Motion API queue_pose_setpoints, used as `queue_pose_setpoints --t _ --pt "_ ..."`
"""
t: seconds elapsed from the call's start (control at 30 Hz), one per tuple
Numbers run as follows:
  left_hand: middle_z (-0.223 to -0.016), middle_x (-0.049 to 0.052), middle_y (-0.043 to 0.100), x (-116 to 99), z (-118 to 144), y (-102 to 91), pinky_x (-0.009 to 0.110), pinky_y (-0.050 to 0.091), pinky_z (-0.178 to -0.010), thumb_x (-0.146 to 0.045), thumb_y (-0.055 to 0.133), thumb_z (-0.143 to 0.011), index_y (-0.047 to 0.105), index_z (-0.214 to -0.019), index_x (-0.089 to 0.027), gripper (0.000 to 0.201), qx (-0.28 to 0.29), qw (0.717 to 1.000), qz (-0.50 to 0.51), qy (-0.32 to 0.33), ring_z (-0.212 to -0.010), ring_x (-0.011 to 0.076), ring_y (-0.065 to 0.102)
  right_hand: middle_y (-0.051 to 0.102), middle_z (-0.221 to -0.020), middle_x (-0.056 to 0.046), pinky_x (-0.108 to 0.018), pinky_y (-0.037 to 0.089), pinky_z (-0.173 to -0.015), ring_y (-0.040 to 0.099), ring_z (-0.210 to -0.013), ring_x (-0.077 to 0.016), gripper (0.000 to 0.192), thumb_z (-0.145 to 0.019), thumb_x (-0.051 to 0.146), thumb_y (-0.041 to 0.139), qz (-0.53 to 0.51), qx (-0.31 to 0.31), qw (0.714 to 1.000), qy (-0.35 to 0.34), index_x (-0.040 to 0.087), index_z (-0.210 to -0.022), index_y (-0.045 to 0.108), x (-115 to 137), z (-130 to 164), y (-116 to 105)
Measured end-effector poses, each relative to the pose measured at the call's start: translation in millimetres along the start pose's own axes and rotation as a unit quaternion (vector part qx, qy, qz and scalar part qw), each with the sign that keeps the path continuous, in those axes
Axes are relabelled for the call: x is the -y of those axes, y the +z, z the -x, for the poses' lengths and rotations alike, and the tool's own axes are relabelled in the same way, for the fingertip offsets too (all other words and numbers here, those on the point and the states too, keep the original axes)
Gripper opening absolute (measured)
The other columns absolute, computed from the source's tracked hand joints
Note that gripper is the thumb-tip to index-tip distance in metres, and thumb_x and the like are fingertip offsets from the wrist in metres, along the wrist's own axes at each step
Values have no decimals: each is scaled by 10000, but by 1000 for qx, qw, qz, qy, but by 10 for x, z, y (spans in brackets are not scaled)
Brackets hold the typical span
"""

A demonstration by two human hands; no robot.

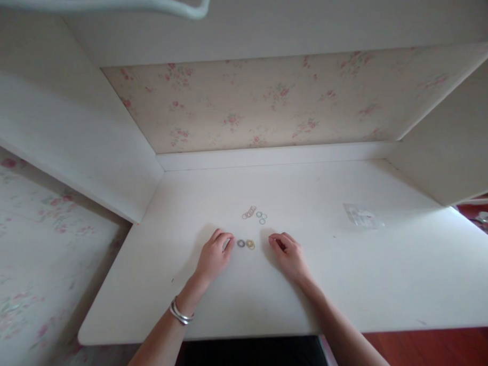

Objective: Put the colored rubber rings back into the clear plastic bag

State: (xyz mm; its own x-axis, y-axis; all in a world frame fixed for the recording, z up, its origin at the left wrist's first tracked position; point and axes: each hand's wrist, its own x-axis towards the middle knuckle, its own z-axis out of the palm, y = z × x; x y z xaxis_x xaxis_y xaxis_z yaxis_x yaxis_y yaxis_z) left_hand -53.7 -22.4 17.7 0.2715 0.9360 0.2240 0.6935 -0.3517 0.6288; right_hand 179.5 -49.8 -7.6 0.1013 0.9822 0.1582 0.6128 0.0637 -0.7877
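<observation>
My left hand [215, 253] rests on the white desk with its fingers curled and thumb and forefinger tips close together. Just right of those tips lie a small clump of dark grey rings [241, 243] and a clump of yellowish rings [250, 244]. On the other side of them, my right hand [289, 254] is also curled, thumb against forefinger. Whether either pinch contains anything is too small to make out. Farther back, several pinkish rings [249, 212] lie in an overlapping row, beside several green rings [262, 218].
A clear plastic bag [363, 216] lies to the right on the white desk [391, 274]. Side panels [446, 128] and a low back ledge [279, 156] bound the surface. A pale curved bar [141, 2] crosses the upper left.
</observation>
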Motion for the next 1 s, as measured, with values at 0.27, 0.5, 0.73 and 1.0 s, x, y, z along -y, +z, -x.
queue_pose_setpoints --t 0.27,0.5,0.73,1.0 --pt "-800 16 588 190 82 35 244 432 -654 -334 450 -893 624 -858 -184 233 -31 996 57 -60 -662 118 516 620 -821 -42 -245 426 -714 581 -754 -137 311 -938 316 373 133 128 967 -178 237 -943 674 247 136 52" --pt "-811 20 590 202 93 38 242 424 -649 -347 440 -898 626 -866 -184 249 -24 996 63 -56 -681 122 522 613 -860 -37 -230 418 -659 589 -724 -126 316 -944 302 358 179 155 958 -160 233 -949 666 350 61 103" --pt "-796 13 589 201 106 37 238 425 -646 -326 462 -888 635 -858 -194 220 -19 997 57 -47 -675 119 521 607 -885 -27 -231 371 -585 598 -701 -126 221 -915 264 415 195 204 950 -134 226 -877 630 428 -46 70" --pt "-812 19 598 214 126 34 234 429 -645 -322 457 -892 634 -858 -199 219 -9 998 50 -44 -699 124 535 587 -880 -34 -243 309 -507 556 -592 -114 232 -940 240 359 257 202 929 -175 213 -892 585 383 2 132"
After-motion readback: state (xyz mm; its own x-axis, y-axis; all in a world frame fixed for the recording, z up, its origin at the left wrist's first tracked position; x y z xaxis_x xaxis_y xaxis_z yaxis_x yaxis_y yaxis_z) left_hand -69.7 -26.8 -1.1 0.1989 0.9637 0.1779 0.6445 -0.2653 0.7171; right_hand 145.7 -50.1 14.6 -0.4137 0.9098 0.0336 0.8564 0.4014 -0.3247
